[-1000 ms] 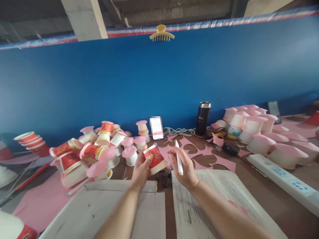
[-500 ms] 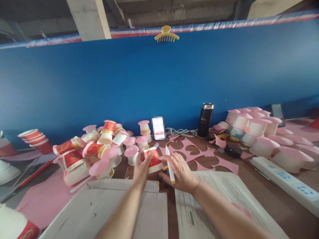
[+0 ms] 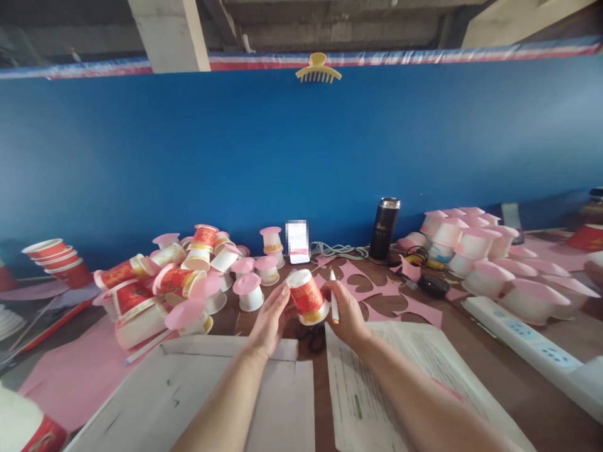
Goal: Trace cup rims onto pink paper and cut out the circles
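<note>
The cup (image 3: pixel 307 298) is turning, baring a fresh side: left hand (image 3: pixel 270 323) gripping it, right hand (image 3: pixel 349 314) clutching the pen (image 3: pixel 334 306) alongside.

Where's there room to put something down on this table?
The table shows bare between the printed sheet and power strip, narrowly between the sheet and white board too. Cups crowd both far sides; pink scraps, the middle.

The person's left forearm (image 3: pixel 225 390) and right forearm (image 3: pixel 419 392) were bare for all of their visible length, each broadest at the lower edge of the view and tapering smoothly to a slim, rounded wrist (image 3: pixel 365 342). The left grip (image 3: pixel 271 319) and the right grip (image 3: pixel 349 312) were bare hands with slender fingers (image 3: pixel 345 295), finer detail too blurred to make out.
</note>
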### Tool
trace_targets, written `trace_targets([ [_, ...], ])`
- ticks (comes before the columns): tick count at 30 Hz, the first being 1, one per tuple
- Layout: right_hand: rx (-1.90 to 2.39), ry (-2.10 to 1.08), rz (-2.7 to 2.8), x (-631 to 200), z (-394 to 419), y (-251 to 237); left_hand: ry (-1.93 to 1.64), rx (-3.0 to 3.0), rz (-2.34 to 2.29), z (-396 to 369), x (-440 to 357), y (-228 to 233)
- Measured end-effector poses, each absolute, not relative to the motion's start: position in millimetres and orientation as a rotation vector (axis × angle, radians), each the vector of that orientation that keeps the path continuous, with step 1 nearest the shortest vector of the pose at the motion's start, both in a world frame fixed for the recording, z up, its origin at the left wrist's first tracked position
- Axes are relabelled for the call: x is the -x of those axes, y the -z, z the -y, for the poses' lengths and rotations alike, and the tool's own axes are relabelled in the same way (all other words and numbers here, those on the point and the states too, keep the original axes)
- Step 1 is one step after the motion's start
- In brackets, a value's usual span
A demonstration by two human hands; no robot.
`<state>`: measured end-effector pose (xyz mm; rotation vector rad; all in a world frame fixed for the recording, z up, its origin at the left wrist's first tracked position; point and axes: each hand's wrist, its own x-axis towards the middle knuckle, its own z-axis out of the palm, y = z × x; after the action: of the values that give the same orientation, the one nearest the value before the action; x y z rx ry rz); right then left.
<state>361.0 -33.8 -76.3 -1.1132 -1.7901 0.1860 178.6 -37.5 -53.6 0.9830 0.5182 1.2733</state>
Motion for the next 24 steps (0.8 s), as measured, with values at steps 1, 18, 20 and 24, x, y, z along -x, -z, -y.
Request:
trace_targets([
  [1,1.137,-0.205,1.772,-360.9,33.3,77.0,-1.253,-1.002,-0.518,39.4,-179.3,52.9],
  [18,1.164,-0.407,1.767,-351.1,35.7,79.0,-1.193,-1.123,-0.633,45.8,-186.0,44.7],
  [20,1.147,-0.447,1.762,-349.4,35.7,78.7,-1.196,-1.107,-0.626,46.6,-187.3,45.5],
  [24,1.133,-0.528,1.695,-347.9,34.1,78.8,-1.229,-1.025,-0.605,44.9,-188.3,50.6],
])
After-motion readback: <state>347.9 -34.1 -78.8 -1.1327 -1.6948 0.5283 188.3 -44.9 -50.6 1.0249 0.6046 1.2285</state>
